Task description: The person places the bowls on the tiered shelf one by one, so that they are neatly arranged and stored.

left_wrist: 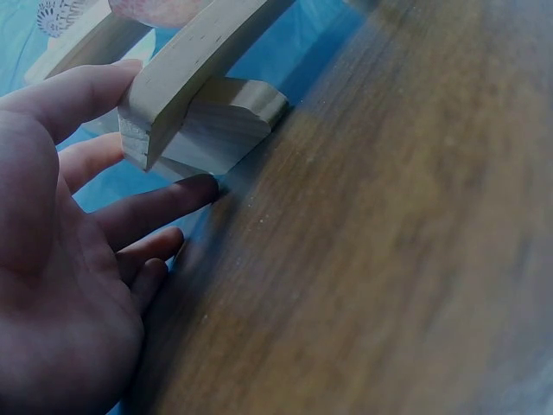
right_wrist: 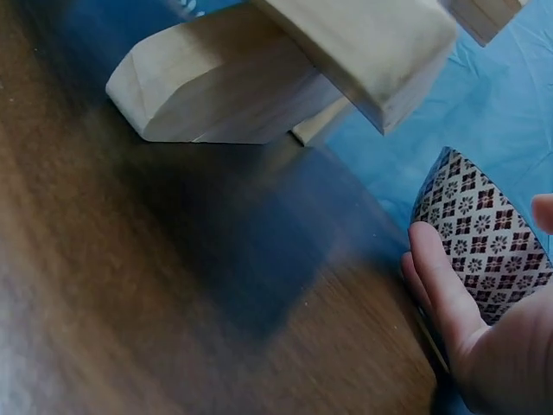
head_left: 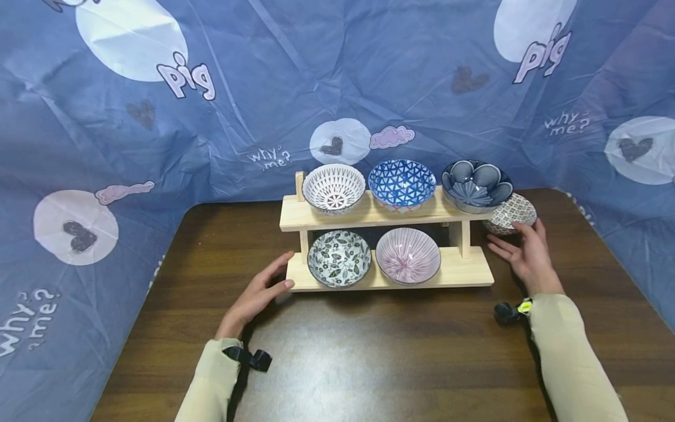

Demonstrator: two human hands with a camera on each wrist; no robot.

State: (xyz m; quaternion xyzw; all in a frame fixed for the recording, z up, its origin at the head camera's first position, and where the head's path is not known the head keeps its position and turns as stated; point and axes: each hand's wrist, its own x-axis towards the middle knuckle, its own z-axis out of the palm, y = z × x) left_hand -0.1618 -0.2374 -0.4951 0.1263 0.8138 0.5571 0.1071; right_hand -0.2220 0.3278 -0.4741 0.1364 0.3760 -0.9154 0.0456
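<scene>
In the head view, my left hand point(head_left: 256, 295) touches the left end of a two-tier wooden stand point(head_left: 464, 281), its fingers fairly straight and spread. The left wrist view shows its fingertips at the end of a board point(left_wrist: 212, 65). My right hand point(head_left: 532, 258) holds a small bowl with a dark flower-and-diamond pattern point(head_left: 510, 214), beside and behind the stand's right end. In the right wrist view, the bowl point(right_wrist: 479, 233) is tilted, fingers along its outside. The navy bowl point(head_left: 477, 186) on the upper tier partly hides it in the head view.
On the upper tier also sit a white patterned bowl point(head_left: 334, 187) and a blue triangle-patterned bowl point(head_left: 402, 183). A leafy green bowl point(head_left: 340, 258) and a pink striped bowl point(head_left: 408, 256) occupy the lower tier. Blue printed cloth point(head_left: 316, 70) hangs behind the brown table point(head_left: 369, 351).
</scene>
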